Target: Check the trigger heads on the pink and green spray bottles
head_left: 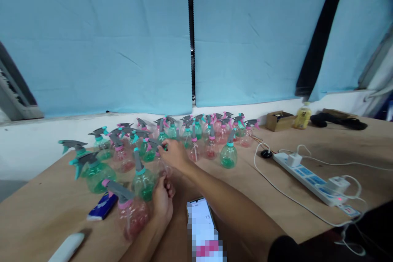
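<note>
My right hand (175,154) is closed around the grey trigger head of a pink spray bottle (164,168), among many others on the wooden table. My left hand (163,197) has its fingers curled in just below that bottle's clear body; whether they pinch anything is hidden. Left of my left hand stands a green spray bottle (144,184) with a grey and turquoise head. Closer to me is a tilted pink spray bottle (135,215) with a pink collar, partly behind my left forearm.
Several green and pink spray bottles (221,131) crowd the table toward the wall. A phone (202,221) lies between my forearms, a blue packet (102,206) at left. To the right are a power strip (310,178) with cables, a small box (279,121) and a yellow bottle (302,116).
</note>
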`<state>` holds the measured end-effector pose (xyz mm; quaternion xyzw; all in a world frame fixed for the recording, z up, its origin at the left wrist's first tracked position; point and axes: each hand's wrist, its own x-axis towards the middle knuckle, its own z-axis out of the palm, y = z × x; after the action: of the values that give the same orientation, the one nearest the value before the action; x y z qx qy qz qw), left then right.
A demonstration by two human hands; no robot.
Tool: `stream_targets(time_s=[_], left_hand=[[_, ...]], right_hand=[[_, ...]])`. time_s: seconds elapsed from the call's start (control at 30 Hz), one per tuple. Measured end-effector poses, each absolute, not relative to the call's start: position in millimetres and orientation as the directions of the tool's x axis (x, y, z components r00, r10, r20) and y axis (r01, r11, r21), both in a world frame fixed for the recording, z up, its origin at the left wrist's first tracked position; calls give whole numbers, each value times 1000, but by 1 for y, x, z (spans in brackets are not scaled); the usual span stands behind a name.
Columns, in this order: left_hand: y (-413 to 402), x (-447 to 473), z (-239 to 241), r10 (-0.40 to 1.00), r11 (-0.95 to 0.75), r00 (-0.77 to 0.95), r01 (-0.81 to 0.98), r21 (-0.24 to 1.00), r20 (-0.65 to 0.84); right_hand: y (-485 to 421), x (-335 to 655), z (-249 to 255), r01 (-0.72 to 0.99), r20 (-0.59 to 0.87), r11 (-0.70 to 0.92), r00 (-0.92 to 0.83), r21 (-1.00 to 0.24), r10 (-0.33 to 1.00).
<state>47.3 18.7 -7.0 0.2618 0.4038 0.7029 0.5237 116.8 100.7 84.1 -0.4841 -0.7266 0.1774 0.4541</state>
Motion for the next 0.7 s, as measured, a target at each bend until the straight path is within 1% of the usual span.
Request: stream_targets(time_s=[0.07,0.13,0.23,0.3,0.4,0.5,0.57,0.7], left_hand=[[19,46,-7,922,-164,-384,-483,860,-40],[20,45,-7,908,-157,-414,-478,864,-65],[22,45,-7,902,-131,-420,-479,868,-96],[23,46,-8,905,-118,-412,-478,870,-104],[25,47,-8,908,-113,-404,-496,861,-114],[26,45,-8,919,-117,-378,-525,843,-109],[26,43,-8,929,-110,-357,-530,841,-103],[26,41,-8,933,-81,-337,-540,838,-127]], right_hand=[[96,131,79,524,526,472,-53,-709,849],[93,151,70,468,574,495,30,-732,819],[93,183,55,327,678,616,121,-717,725],[96,200,44,246,720,678,192,-693,667],[103,217,30,103,684,687,281,-719,673],[109,223,20,10,657,684,286,-730,697],[109,224,15,-3,663,691,279,-723,695],[102,222,12,32,663,681,269,-731,699]])
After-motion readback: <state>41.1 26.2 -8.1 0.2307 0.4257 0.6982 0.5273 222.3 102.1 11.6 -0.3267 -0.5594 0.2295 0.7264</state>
